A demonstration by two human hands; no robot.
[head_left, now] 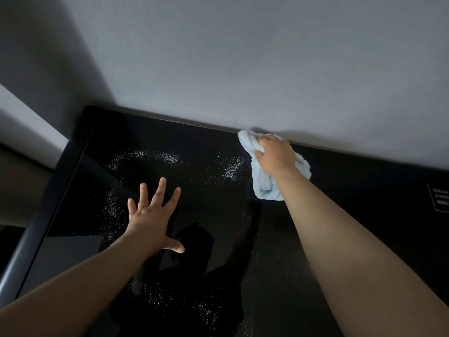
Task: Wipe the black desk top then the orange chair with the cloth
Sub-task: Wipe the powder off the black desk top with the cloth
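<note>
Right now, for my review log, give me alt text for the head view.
A person's right hand grips a light blue cloth at the far edge of a glossy black desk top by the wall. The left hand rests flat, fingers spread, among white specks.

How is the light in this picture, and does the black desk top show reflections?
Head view: dim light; the glossy black desk top mirrors the person's dark silhouette near the left hand; white specks stand out.
</note>
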